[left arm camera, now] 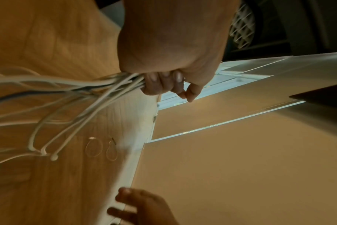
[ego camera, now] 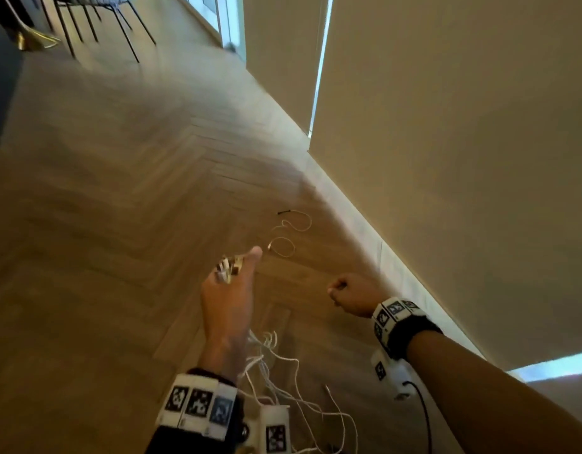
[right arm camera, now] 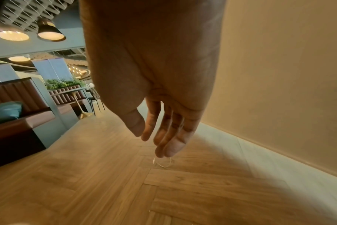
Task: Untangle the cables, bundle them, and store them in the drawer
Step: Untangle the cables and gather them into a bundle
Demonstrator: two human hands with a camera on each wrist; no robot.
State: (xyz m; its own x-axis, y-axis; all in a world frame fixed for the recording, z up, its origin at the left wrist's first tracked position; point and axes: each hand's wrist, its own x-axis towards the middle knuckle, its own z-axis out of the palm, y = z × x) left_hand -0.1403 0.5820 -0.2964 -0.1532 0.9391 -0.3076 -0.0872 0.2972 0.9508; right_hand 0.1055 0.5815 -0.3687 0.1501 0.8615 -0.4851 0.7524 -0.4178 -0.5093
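My left hand point(ego camera: 229, 290) grips a bunch of white cables point(ego camera: 272, 368) in its fist, held above the floor. Their plug ends point(ego camera: 228, 267) stick out past the fingers, and the loose lengths dangle below the wrist. The left wrist view shows the fingers point(left arm camera: 160, 82) curled round the cables point(left arm camera: 67, 88). A thin pale cable point(ego camera: 290, 235) with a dark tip lies looped on the wooden floor near the wall, beyond both hands. My right hand point(ego camera: 346, 291) hangs over the floor short of that cable point(right arm camera: 164, 162), fingers point(right arm camera: 164, 134) relaxed and holding nothing. No drawer is in view.
A beige wall point(ego camera: 463, 158) with a pale skirting board point(ego camera: 394, 267) runs along the right. Black chair legs point(ego camera: 126, 31) and a gold table base point(ego camera: 34, 40) stand far off at the upper left. A brown bench seat point(right arm camera: 19, 115) is at the left in the right wrist view.
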